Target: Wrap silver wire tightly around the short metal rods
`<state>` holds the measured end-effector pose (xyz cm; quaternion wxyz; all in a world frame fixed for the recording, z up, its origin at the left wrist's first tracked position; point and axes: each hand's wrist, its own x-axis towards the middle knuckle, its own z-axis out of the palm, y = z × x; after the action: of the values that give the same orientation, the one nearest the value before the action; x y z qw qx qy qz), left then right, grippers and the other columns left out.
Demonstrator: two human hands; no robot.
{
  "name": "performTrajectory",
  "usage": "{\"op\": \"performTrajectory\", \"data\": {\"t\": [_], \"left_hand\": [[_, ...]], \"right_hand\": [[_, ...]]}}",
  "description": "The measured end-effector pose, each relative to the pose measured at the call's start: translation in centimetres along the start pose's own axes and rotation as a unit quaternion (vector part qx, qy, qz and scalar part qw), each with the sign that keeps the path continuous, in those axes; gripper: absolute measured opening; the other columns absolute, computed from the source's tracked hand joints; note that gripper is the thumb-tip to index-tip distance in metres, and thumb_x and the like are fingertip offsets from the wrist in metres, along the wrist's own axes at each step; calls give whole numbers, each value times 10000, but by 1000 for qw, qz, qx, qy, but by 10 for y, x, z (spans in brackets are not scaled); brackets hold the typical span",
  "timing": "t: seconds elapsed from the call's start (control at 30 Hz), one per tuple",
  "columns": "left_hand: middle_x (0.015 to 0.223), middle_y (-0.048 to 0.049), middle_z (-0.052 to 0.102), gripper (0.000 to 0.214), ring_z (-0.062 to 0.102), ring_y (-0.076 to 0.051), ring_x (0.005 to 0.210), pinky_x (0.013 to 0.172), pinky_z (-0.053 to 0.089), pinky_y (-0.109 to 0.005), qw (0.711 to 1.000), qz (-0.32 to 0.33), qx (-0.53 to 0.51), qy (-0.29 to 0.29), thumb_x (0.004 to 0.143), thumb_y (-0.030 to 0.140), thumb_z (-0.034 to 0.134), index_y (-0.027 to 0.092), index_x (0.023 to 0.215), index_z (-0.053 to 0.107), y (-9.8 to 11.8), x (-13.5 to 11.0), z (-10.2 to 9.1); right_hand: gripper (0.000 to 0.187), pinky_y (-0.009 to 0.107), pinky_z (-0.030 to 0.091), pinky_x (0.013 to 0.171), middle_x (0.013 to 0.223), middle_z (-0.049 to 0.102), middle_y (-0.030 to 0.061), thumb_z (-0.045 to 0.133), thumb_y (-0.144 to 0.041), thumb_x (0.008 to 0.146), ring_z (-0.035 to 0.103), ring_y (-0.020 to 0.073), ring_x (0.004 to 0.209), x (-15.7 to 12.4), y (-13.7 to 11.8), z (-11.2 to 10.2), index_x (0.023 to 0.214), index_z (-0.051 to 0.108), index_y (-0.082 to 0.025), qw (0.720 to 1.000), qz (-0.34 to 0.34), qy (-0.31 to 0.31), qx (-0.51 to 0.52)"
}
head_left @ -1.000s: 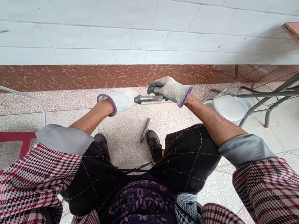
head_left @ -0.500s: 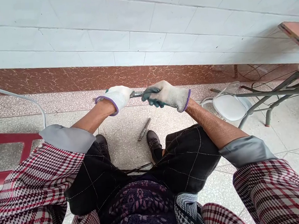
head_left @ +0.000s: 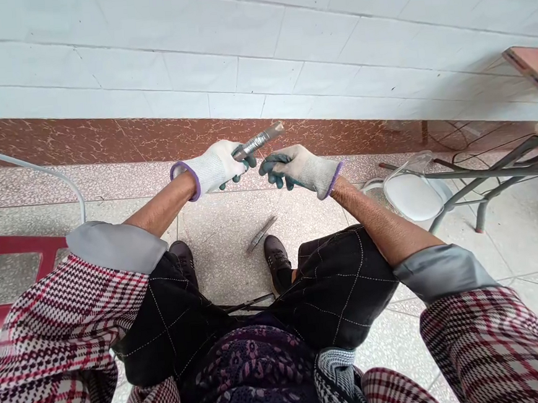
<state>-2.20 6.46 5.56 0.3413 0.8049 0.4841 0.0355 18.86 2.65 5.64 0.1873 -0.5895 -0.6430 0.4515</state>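
Note:
My left hand (head_left: 222,162), in a white knit glove with dark green palm, is closed around a short metal rod (head_left: 259,141). The rod tilts up to the right, and shiny silver wire seems to be wound round its middle. Just right of it, my right hand (head_left: 289,166), gloved alike, has its fingers pinched together. A thin strand of wire shows faintly between its fingertips and the rod. On the floor between my shoes lies a second narrow grey metal piece (head_left: 261,233), slanted.
A red plastic stool (head_left: 46,269) stands at the left, with a pale hose (head_left: 62,174) curving behind it. To the right are a white seat (head_left: 412,195), grey metal table legs (head_left: 483,203) and loose cables. The tiled wall (head_left: 259,72) rises in front.
The rod has swung from nearly level to tilted up to the right, its far end now free of my right hand. My left hand has turned and shows its fingers.

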Motion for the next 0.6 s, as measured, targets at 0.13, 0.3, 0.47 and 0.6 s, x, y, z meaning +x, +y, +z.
{"op": "performTrajectory", "data": {"t": [0.13,0.3,0.47,0.6], "left_hand": [[954,-112,737,413,672,-246,816,720,488,-364,986,-52,154,21,926,198,541,214,1261,782,-9,11,-2],[854,-130,700,298,681,-304,872,795,496,-421,970,-58,232,-51,903,188,613,217,1125,810,-9,7,8],[764,-88,646,341,663,-304,783,677,525,-450,994,-66,24,-86,798,398,751,274,1107,826,-1,-2,13],[842,-64,677,505,642,-234,726,578,491,-365,996,-36,-54,-54,830,420,672,284,1309,756,2,-1,9]], "right_hand": [[179,211,439,424,729,706,36,618,-92,888,596,103,540,-10,-11,6,957,779,-131,998,-18,-61,-27],[190,199,390,399,670,668,17,624,-126,870,514,77,484,-8,-7,-8,937,802,-130,998,-30,10,-51],[165,227,413,428,709,685,35,652,-139,873,530,86,505,2,8,-18,913,811,-124,997,-33,36,-57],[147,232,442,431,746,706,55,631,-115,913,572,98,523,4,7,-7,914,778,-114,999,-16,22,-33]]}}
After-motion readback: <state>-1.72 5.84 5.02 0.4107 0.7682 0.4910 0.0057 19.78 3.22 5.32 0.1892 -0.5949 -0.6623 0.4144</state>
